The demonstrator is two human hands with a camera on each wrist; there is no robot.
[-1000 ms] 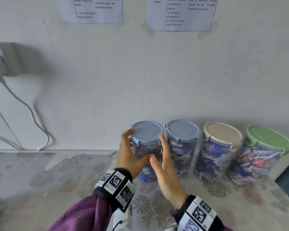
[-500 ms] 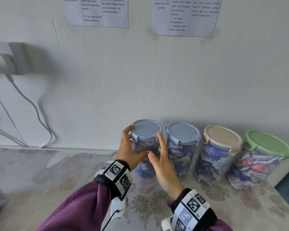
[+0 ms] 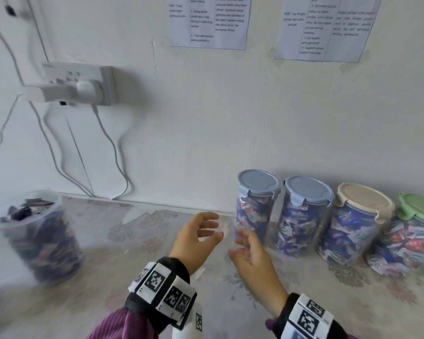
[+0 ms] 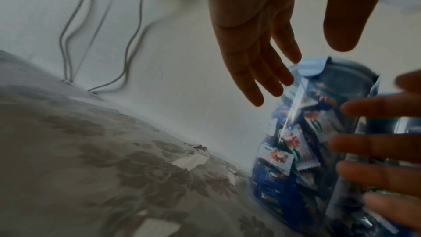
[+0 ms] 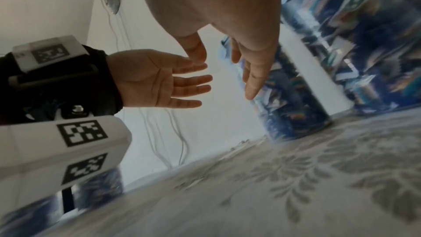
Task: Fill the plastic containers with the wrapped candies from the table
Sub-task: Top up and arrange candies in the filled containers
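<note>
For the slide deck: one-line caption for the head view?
Both open hands, left and right, beside four lidded candy-filled containers.

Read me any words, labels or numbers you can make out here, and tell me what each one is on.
No text reads with certainty.
Left paper sheet on the wall: printed columns, too blurred to read.
Right paper sheet: numbered lines, digits "3" and "4" just visible, words unreadable.
Candy wrappers in the blue-lidded container: printing too small and blurred.
Wristband squares: black-and-white code patterns, no letters.
Wall socket: no legible marking.
</note>
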